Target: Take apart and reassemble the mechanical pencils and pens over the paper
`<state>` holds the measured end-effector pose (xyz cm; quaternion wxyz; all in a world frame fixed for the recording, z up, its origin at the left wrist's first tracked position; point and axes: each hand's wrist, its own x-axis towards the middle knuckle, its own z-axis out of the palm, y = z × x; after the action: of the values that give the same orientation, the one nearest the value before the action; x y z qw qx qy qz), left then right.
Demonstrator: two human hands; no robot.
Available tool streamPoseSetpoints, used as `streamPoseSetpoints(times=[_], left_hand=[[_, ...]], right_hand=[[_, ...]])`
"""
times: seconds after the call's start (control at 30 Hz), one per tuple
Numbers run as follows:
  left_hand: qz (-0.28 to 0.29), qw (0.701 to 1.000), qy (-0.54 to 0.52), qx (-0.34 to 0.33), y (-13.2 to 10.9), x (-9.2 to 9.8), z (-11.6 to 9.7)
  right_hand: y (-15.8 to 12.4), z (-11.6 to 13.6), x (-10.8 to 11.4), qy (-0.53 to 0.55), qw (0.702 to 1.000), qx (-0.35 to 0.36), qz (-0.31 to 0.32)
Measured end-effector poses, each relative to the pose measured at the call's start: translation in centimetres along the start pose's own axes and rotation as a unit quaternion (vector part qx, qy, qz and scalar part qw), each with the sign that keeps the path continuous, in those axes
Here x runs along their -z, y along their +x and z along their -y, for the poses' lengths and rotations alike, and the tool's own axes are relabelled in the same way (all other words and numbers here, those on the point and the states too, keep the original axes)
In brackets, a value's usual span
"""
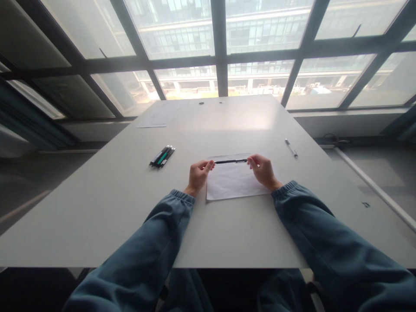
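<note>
Closest to my camera are two blue sleeves [146,242], reaching in over the near edge of the white bench [97,221]. Beyond them I have the left hand [198,174] and the right hand [262,170] facing each other, each grip pinched together: the left one is clamped on one end of a dark pen [231,161], the right one on the other end. The pen spans the gap between them, over the far part of a white sheet of paper [237,182]; from here I can't tell whether it touches the sheet. To my left I see a cluster of pens [162,157] side by side, with green among the black. Off to the right a white pen [291,148] lies slanted by itself. Farther back, more paper [152,120] lies near the far left corner.
</note>
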<state>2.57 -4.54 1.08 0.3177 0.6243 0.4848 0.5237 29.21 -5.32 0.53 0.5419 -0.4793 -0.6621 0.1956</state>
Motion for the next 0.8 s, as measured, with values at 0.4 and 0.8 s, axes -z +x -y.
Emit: streamPoseSetpoints(times=[0.4,0.8], left_hand=[[0.002,1.0,-0.001,0.001,0.02,-0.01,0.24],[0.003,1.0,-0.01,-0.001,-0.07,0.0,0.06]], right_hand=[[-0.13,-0.05,0.01,-0.006,1.0,0.004,0.004],[-0.1,-0.02,0.02,-0.008,1.0,0.002,0.007]])
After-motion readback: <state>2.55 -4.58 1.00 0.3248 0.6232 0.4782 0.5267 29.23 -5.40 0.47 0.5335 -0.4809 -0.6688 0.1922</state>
